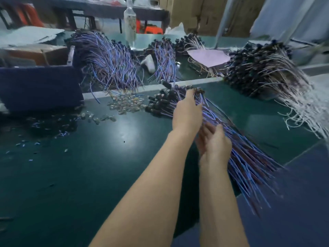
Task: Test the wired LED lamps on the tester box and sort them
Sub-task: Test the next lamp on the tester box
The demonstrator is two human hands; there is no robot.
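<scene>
The left hand (187, 111) lies flat on the bundle of blue-wired lamps (249, 163), fingers stretched toward its black lamp heads (160, 102). The right hand (215, 141) sits just nearer, fingers curled against the wires (blur hides whether it grips any). The bundle runs slantwise over the right half of the desk (106, 175), its tails fanning past the near right edge.

Those overhanging tails could slide off if only part of the bundle is lifted, and tangled strands may drag neighbours along. The clear loose caps (124, 104) lie just beside the heads and could be swept away with them. The white-wired heap (267, 68) by the right edge is near enough for lamps to get mixed.

Toward the far edge lie a large blue-wired heap (110, 59) and a smaller one (163, 59). A dark blue box (35, 86) at the left edge (perhaps the tester) is well apart, with wire offcuts (53, 129) scattered on the way.
</scene>
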